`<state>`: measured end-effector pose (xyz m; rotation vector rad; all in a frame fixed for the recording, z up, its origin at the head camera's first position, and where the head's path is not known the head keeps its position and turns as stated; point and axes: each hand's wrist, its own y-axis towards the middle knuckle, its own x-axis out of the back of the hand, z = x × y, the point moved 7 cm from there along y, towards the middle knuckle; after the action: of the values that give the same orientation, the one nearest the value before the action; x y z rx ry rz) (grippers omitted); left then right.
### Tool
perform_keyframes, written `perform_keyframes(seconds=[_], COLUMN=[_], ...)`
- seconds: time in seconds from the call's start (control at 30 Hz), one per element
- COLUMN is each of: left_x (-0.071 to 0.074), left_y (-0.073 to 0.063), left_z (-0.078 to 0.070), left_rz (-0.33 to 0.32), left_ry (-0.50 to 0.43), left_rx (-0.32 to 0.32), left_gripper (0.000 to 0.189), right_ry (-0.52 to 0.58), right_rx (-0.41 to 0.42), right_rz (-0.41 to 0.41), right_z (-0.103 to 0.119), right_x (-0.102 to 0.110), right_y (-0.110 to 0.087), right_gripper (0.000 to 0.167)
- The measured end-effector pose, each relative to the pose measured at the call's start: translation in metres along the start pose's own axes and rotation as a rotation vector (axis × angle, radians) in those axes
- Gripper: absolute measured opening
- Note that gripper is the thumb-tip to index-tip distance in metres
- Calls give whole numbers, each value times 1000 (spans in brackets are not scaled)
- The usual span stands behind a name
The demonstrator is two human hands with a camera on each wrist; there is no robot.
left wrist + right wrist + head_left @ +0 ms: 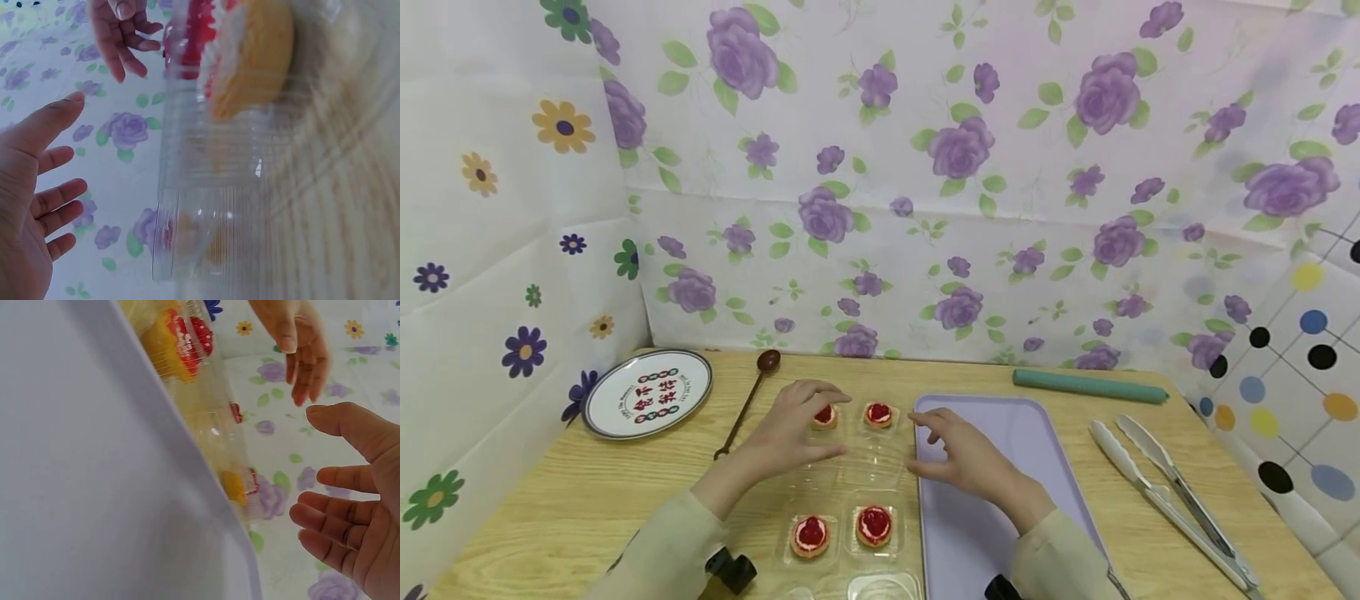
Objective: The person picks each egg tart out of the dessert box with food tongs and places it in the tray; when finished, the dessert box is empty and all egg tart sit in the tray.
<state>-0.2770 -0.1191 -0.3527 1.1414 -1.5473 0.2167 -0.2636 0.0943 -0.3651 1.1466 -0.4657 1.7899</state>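
Observation:
Small fruit tarts with red tops sit in clear plastic boxes on the table, two at the near end, a left tart (810,537) and a right tart (874,527), and two farther back. Over the far boxes hovers my left hand (796,432), its fingers spread and holding nothing; it partly covers the far left tart (825,417). Facing it from the right, my right hand (964,457) is also spread with nothing in it, above the left edge of a lilac tray (1000,517). Between the two hands lies the far right tart (878,415) in its clear box (876,467).
To the left are a plate (647,396) with red lettering and a long brown spoon (747,408). Metal tongs (1180,504) lie right of the tray, with a green stick (1088,386) behind. A flowered cloth (880,200) stands at the back.

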Motion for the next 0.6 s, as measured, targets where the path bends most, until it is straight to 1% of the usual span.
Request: perform_keyframes(seconds=[0.13,0.23,0.37,0.47,0.6], left_x=[9,15,23,27,31], left_y=[-5,-10,-19,-28,-39], left_z=[6,10,12,12,12], left_rz=[-92,-141,-200,-223,-219], left_ry=[-41,-73,-117,-145,-192], left_rx=[11,20,11,8,34], left_gripper=[60,59,57,57,56], right_ry=[-15,-19,-38,-77,-135], right_rx=[25,25,32,54,63], right_rz=[-49,-80,-128,-179,-247], right_z=[3,5,8,9,10], right_x=[13,25,40,49,63], right_y=[-10,-18,-31,-43,-61], right_gripper=[63,63,62,62,61])
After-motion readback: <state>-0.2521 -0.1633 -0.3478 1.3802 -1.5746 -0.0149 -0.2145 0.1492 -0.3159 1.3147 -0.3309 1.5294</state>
